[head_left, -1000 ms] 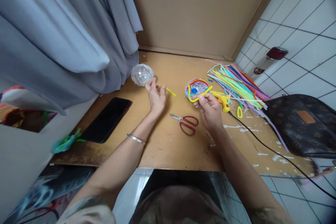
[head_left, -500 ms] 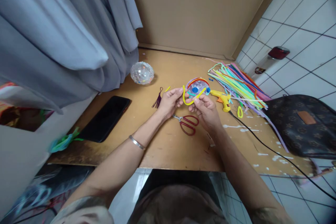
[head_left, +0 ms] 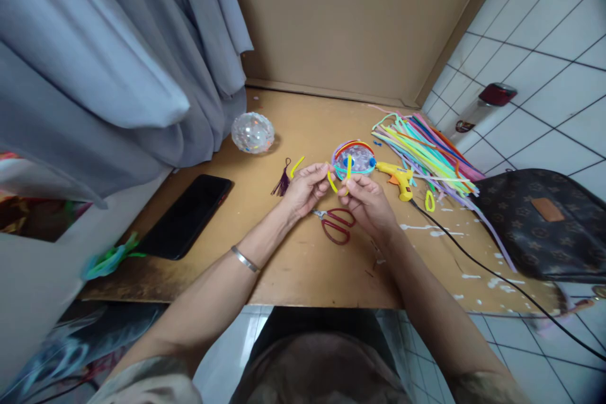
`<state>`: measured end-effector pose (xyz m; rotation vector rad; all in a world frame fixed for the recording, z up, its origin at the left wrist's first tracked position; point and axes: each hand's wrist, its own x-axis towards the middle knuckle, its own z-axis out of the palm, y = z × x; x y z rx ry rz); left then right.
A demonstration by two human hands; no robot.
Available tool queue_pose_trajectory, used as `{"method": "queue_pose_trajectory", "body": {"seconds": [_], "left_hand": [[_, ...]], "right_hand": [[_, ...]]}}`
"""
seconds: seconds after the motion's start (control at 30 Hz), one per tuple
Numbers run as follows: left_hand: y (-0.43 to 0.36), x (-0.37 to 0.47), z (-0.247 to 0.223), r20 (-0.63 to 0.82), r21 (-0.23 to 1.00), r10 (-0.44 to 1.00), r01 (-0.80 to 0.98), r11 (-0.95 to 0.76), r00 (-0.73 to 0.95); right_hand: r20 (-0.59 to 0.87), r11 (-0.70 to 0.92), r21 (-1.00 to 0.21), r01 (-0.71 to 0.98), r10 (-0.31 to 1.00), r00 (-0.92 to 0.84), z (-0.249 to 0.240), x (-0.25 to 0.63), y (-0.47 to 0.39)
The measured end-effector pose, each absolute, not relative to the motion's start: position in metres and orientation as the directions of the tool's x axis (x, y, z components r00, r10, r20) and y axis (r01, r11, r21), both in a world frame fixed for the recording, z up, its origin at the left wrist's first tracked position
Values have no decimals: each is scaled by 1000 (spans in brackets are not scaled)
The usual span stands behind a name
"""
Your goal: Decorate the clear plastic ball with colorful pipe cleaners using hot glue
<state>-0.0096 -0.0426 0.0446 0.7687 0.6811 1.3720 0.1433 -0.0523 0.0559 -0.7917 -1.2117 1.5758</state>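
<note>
A bent yellow pipe cleaner [head_left: 349,167] is pinched between my two hands above the table. My left hand [head_left: 307,189] grips one end between thumb and fingertips. My right hand [head_left: 368,202] pinches it lower down, with the other end standing up past the fingers. Just behind sits a clear ball wrapped in coloured pipe cleaners [head_left: 362,154], with blue round pieces on it, partly hidden by the yellow strand. Red-handled scissors [head_left: 338,226] lie below my hands, their blades partly covered by my left hand. Left of that hand are a purple tassel [head_left: 283,182] and a short yellow piece [head_left: 297,166].
A yellow glue gun [head_left: 400,178] with a black cord lies right of the ball. Beyond it are piled pipe cleaners [head_left: 426,151], a small yellow loop [head_left: 430,201] and a dark bag [head_left: 544,227]. A phone [head_left: 187,218] and another clear ball [head_left: 253,132] are on the left.
The yellow pipe cleaner has gone from a wide U to a tighter bend, its right end now upright. My right hand has moved slightly left, closer to my left hand.
</note>
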Motion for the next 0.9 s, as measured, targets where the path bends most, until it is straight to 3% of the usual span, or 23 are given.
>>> {"method": "queue_pose_trajectory", "body": {"seconds": [0.3,0.9], "left_hand": [[-41,-11,42,191,915,981,-368,-168,28],[-43,-10,43,203,944,978,-271,-186,37]], "right_hand": [[-26,-97,-974,-206,946,-325,53,142,-54],[-28,-62,-989,-133,969,-246,54,144,-53]]}}
